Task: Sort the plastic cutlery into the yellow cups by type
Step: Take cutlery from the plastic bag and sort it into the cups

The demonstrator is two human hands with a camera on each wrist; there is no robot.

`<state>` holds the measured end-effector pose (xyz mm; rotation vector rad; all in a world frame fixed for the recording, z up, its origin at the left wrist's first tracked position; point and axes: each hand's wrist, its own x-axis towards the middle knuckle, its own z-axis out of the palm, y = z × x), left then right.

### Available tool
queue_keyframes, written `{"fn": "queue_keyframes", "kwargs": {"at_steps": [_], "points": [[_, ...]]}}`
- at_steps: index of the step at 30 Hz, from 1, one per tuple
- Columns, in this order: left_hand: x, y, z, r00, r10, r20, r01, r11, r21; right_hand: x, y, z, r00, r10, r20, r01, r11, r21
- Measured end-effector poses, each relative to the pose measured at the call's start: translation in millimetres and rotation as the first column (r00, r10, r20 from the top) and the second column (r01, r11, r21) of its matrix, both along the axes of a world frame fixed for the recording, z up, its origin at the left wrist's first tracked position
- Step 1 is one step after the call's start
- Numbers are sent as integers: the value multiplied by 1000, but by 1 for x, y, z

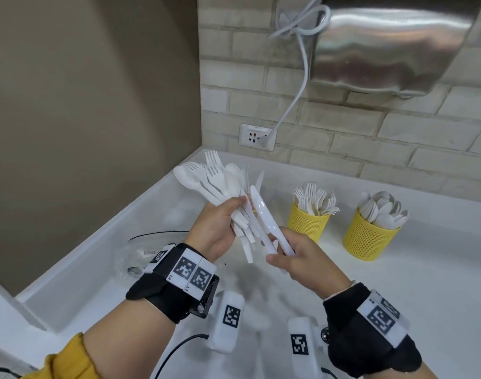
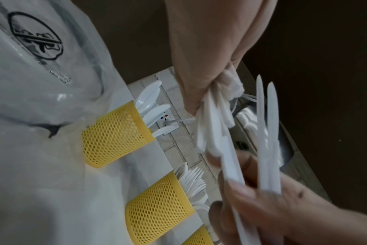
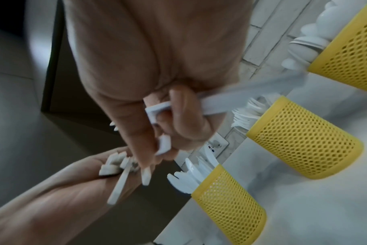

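Knife cup point(image 3: 228, 205) hidden (head view)

Not much readable tbh. The left wrist band point(image 1: 191, 272) tags say "L2" and "L1", I think. The outlet point(image 1: 257, 136) label and plastic bag point(image 2: 38, 54) print are too blurry.

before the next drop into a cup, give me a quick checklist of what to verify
1. Right hand grips its pulled pieces: ok; they look like knives.
2. Left hand holds the mixed bundle securely: ok, handles fanned.
3. Knife cup upright with space: ok.
4. Fork cup and spoon cup upright: ok, both rather full.
5. Every piece in the right hand is the same type: cannot tell, blurred.
6. Path to the knife cup: cannot tell, hidden in the head view.
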<state>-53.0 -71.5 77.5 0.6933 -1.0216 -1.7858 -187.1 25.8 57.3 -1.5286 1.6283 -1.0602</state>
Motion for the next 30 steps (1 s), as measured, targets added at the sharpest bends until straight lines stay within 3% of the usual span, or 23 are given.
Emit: {"fn": "queue_keyframes", "kwargs": {"at_steps": [3, 6, 11, 15, 20, 26, 30], "points": [[2, -4, -3, 999, 45, 21, -45, 999, 5, -3, -3, 6, 1000, 29, 6, -29, 993, 111], [1, 1, -7, 998, 11, 65, -8, 999, -33, 5, -14, 5, 993, 57, -99, -53, 998, 45], [14, -7, -6, 995, 82, 63, -81, 996, -24, -1, -28, 19, 983, 183, 16, -183, 980, 80], [34, -20, -1, 997, 71, 28, -71, 997, -11, -23, -56, 45, 978, 32, 206, 1, 987, -159], [40, -13, -2, 995, -49, 84, 53, 997, -48, -16, -125, 43, 927, -66, 369, 225, 886, -406], [45, -11, -6, 985, -102, 138, 118, 987, -112, -4, -166, -2, 943, -184, 278, 256, 933, -252], [46, -14, -10, 975, -122, 186, 152, 975, -160, -2, -178, -15, 958, -216, 188, 264, 920, -289]]}}
